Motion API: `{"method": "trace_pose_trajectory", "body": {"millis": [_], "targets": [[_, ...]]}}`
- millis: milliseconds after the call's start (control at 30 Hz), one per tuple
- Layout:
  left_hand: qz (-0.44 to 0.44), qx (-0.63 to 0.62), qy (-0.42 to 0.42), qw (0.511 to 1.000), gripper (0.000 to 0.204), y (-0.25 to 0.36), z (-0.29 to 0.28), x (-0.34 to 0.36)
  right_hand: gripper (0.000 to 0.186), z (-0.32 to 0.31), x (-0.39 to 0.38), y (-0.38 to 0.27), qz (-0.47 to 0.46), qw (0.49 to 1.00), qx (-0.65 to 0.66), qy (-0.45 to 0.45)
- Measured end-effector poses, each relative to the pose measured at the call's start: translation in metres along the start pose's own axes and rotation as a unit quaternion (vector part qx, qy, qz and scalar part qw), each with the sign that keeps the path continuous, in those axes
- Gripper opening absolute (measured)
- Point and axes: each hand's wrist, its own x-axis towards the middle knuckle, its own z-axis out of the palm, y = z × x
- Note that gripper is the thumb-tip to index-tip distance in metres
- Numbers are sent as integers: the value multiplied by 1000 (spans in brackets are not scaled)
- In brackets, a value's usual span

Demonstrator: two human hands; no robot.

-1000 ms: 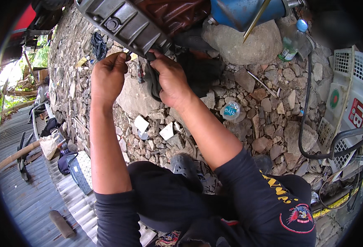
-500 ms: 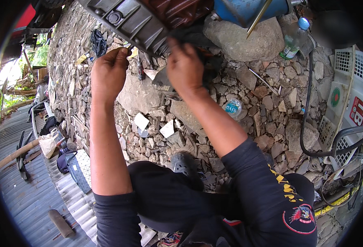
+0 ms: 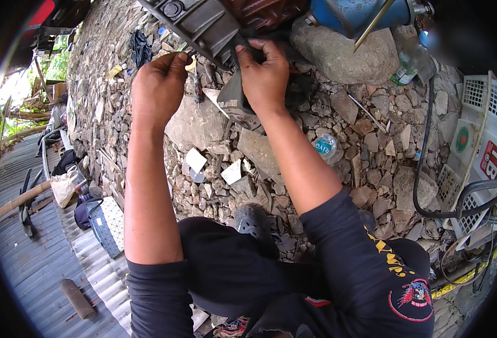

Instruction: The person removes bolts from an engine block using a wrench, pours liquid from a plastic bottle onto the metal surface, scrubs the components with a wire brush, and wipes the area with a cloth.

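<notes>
A ribbed grey metal casing [image 3: 200,28] juts in from the top, above both my hands. My left hand [image 3: 161,84] is closed in a pinch beside the casing's lower left edge; what its fingertips hold, if anything, is too small to make out. Against the casing's lower end, my right hand [image 3: 265,76] grips a dark cloth [image 3: 234,97], thumb and forefinger bent over it. Part of the cloth hangs below that hand, with pale print on it. A screwdriver [image 3: 197,90] lies on the stones between my hands.
Rubble [image 3: 367,158] covers the ground. A blue metal part [image 3: 344,17] sits above a large rock [image 3: 344,53] at upper right. Nearby are a green bottle [image 3: 404,70], a black hose [image 3: 417,169] and a white plastic crate [image 3: 476,124]. Corrugated sheeting [image 3: 34,270] lies left.
My right hand has turned and shifted slightly right, its thumb now showing on the cloth, which hangs lower. My left hand stays pinched near the casing. The whole view has shifted a little.
</notes>
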Motion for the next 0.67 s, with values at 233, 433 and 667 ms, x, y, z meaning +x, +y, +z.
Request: {"method": "trace_pose_trajectory", "body": {"millis": [233, 433, 667], "targets": [[9, -24, -7, 1000, 32, -7, 3, 5, 13, 10, -2, -12, 52, 996, 65, 28], [11, -31, -4, 999, 31, -12, 2, 5, 13, 4, -2, -29, 120, 990, 62, -33], [13, -22, 4, 1000, 33, -4, 2, 5, 18, 11, -7, -26, 102, 991, 46, -76]]}}
